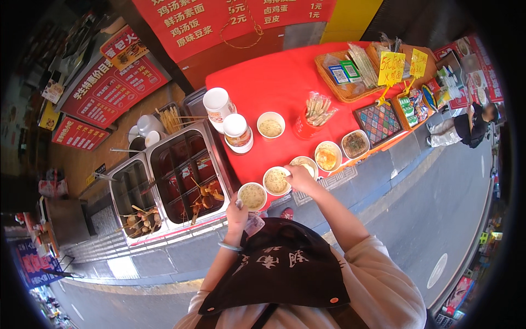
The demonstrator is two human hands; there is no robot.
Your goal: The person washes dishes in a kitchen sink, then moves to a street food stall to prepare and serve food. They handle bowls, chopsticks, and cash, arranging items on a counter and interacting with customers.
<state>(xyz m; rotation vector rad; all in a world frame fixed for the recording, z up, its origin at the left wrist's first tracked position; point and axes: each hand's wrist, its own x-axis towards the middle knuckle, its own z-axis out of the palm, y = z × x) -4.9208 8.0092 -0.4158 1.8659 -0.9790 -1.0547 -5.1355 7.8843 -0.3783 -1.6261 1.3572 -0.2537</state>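
Note:
Along the front edge of a red-covered table (242,92) stands a row of white paper cups with food in them. My left hand (237,217) is at the leftmost noodle cup (252,196), and a folded banknote (255,224) sticks out from that hand. At the rim of the neighbouring noodle cup (276,181) are the fingers of my right hand (303,179); the thumb's exact place is hard to see. Partly behind that hand is a third cup (306,164). Farther right stand a cup with an orange topping (327,156) and a square tub of brown food (355,144).
To the left, steel vats (189,181) hold skewers in dark broth. Stacked paper cups (220,105), another noodle cup (271,125) and a red chopstick holder (311,121) stand farther back. Wicker baskets (347,95) sit at the right. A person (466,125) is on the street.

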